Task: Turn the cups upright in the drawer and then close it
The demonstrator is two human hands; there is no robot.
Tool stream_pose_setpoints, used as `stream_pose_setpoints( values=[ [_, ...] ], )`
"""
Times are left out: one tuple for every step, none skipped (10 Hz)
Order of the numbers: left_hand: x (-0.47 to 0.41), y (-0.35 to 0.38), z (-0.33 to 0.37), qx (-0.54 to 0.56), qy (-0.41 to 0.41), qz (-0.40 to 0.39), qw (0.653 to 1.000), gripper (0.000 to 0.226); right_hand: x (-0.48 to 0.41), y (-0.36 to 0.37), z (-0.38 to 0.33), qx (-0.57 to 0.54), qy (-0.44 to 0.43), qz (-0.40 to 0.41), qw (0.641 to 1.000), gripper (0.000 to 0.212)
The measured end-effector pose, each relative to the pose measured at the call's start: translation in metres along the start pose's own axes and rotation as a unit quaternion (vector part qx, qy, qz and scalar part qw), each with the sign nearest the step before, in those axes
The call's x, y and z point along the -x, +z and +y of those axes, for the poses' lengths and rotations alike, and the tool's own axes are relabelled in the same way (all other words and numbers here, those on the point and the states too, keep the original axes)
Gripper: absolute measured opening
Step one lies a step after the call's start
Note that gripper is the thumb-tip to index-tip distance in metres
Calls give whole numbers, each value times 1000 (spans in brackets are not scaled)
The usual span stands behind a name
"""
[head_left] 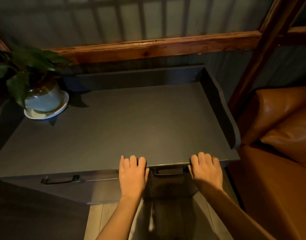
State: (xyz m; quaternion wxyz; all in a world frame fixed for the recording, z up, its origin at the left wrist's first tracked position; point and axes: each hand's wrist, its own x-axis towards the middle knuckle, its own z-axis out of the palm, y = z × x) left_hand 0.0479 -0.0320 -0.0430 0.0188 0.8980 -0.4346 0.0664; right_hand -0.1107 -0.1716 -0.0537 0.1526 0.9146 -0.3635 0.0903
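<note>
The right drawer front [169, 184] with its black bar handle [169, 173] sits just under the front edge of the dark grey cabinet top [131, 127]. No gap into the drawer shows, and no cups are in view. My left hand [132, 175] lies palm-down against the drawer front to the left of the handle, its fingertips up at the cabinet top's edge. To the right of the handle my right hand [206, 170] rests the same way. Neither hand holds anything.
A potted plant [43, 99] on a white saucer stands at the back left of the cabinet top. A second drawer with a black handle [59, 179] is to the left. A brown leather sofa [278, 144] stands close on the right. A raised side panel [223, 108] borders the top's right edge.
</note>
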Motion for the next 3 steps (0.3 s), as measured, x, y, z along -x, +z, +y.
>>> stream_pose_setpoints(
  values=[
    [0, -8, 0, 5, 0, -15, 1000, 33, -5, -16, -1, -25, 12, -100, 995, 26],
    [-1, -16, -5, 28, 10, -39, 999, 45, -8, -29, 3, -71, 16, -142, 987, 38],
    [-11, -34, -10, 76, 49, -63, 994, 49, -22, -46, 9, -163, 3, -164, 973, 44]
  ],
)
